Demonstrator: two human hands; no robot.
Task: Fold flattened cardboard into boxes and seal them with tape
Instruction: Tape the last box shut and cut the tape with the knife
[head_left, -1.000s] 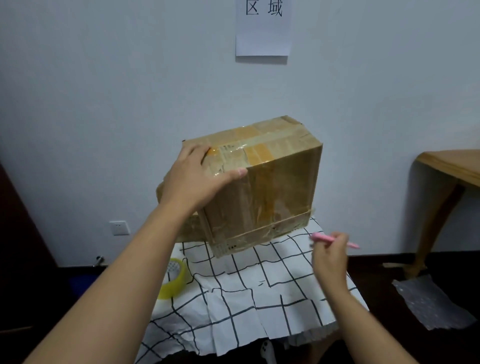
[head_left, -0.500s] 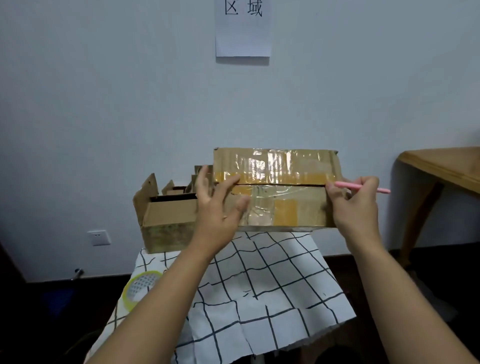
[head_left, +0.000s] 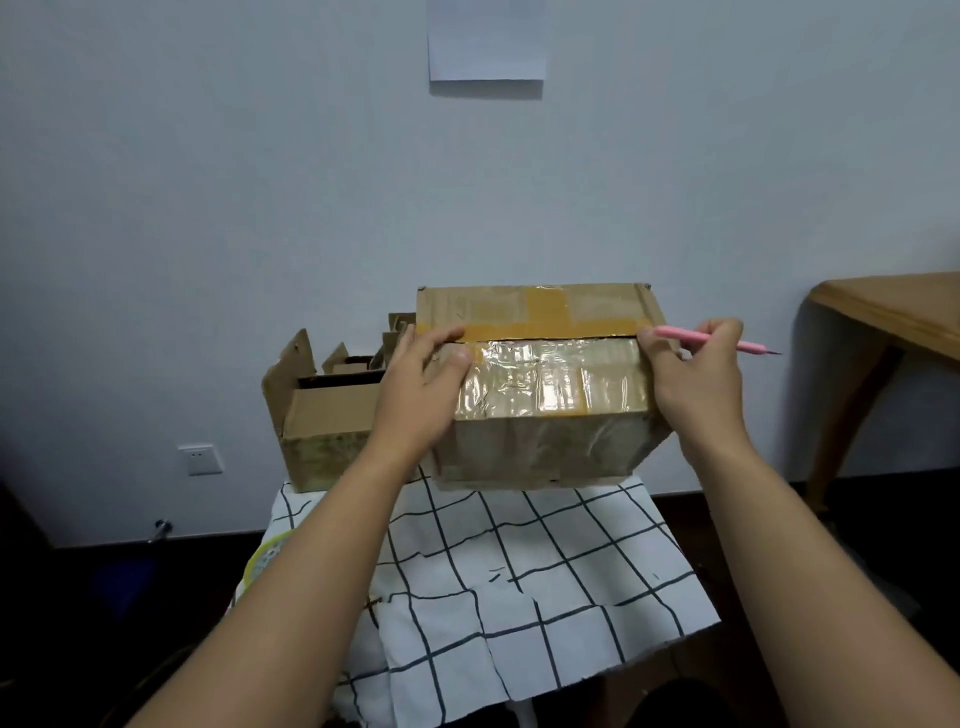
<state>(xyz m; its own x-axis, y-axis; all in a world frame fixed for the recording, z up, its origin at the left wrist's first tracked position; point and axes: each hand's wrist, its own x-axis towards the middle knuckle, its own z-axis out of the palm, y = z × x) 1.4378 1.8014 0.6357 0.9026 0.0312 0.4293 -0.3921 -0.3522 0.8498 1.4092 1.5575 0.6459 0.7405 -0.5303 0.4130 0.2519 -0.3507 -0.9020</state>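
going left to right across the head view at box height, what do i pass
wall socket → open cardboard box → left hand → taped box → right hand → pink pen tip → wooden table

Single head-worn wide-angle view, looking forward and slightly down, close over both forearms, facing a pale wall (head_left: 208, 208) beyond a checked-cloth table (head_left: 519, 571), no second view.
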